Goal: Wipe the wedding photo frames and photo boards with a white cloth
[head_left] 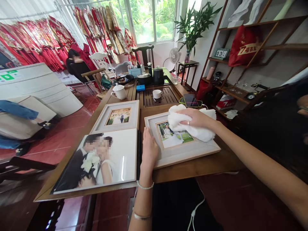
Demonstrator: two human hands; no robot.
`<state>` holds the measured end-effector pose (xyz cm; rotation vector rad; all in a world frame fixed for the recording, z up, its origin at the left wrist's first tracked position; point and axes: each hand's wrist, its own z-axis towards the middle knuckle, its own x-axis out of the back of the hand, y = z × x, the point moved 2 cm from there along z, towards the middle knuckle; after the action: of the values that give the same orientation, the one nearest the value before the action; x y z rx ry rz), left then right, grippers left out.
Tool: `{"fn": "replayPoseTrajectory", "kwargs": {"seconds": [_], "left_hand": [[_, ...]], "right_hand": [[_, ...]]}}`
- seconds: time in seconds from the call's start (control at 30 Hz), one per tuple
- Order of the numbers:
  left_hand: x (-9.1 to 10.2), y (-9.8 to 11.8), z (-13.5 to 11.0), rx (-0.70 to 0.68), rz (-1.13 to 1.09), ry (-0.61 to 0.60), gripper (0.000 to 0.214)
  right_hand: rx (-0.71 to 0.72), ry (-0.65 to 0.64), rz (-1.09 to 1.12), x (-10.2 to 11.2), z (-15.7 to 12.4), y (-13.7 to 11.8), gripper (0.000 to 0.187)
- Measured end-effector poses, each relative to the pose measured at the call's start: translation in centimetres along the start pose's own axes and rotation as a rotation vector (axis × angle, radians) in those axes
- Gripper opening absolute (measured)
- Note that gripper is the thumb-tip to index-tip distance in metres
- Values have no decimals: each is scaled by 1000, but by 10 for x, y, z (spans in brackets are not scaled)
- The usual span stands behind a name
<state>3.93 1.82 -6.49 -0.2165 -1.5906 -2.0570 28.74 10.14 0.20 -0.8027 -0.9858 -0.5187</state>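
A light wooden picture frame [166,160] lies on the table in front of me, with an outdoor wedding photo inside. My left hand [149,148] grips its left edge, fingers pointing away from me. My right hand [197,118] is closed on a fluffy white cloth [204,132], pressed over the frame's upper right part and hiding some of the photo. To the left lies a second picture frame [99,123] with a smaller couple photo. Nearer me, a large glossy photo panel [124,154] of a couple overhangs the table's front edge slightly.
Farther back on the wooden table [187,171] are a lidded white cup [119,92], a small white cup [157,94] on a slatted tea tray [166,100], a blue box [141,88] and phones [191,100]. Shelves [240,64] stand right; another person's legs [18,110] show left.
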Motion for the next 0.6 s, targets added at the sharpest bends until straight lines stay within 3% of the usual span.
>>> {"fn": "replayPoseTrajectory", "kwargs": {"seconds": [0.17, 0.33, 0.47, 0.6], "left_hand": [[0, 1, 1, -1, -5, 3, 57], [3, 6, 1, -6, 7, -35, 57], [4, 6, 0, -37, 23, -61, 57], [4, 3, 1, -51, 19, -61, 56]], "right_hand": [[137, -126, 75, 14, -71, -38, 44], [147, -26, 62, 23, -132, -53, 52], [102, 58, 2, 18, -130, -41, 52], [-48, 169, -68, 8, -85, -14, 50]]}}
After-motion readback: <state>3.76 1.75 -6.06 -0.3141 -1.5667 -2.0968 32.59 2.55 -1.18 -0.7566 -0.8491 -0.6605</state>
